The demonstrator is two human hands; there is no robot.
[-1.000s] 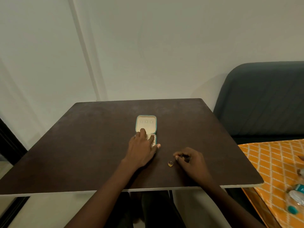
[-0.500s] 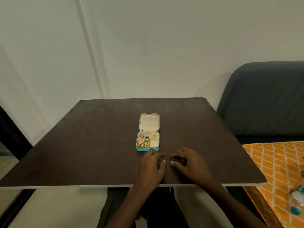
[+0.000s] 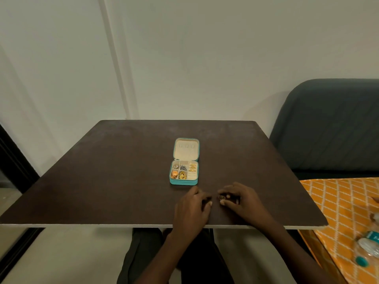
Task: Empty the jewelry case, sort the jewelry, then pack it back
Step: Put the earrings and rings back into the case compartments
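Pinching a small gold ring (image 3: pixel 221 197) between thumb and fingertips, the right hand (image 3: pixel 243 202) keeps its grip closed on it just above the table (image 3: pixel 114 181), near the front edge. Just left of that grip, the left hand (image 3: pixel 191 210) rests on the table with fingers curled toward the ring; whether they touch it cannot be told, and nothing shows in that hand. Beyond both hands, a little to the left, the teal case (image 3: pixel 184 182) lies open, its lid (image 3: pixel 186 149) folded back flat. Its compartments hold gold and dark jewelry (image 3: pixel 182 175); the near right compartment looks bare. Far to the right of the grip lie an orange patterned cloth (image 3: pixel 338 201) with a plastic bottle (image 3: pixel 367 248) on it, and a dark sofa (image 3: pixel 328 128) stands behind.
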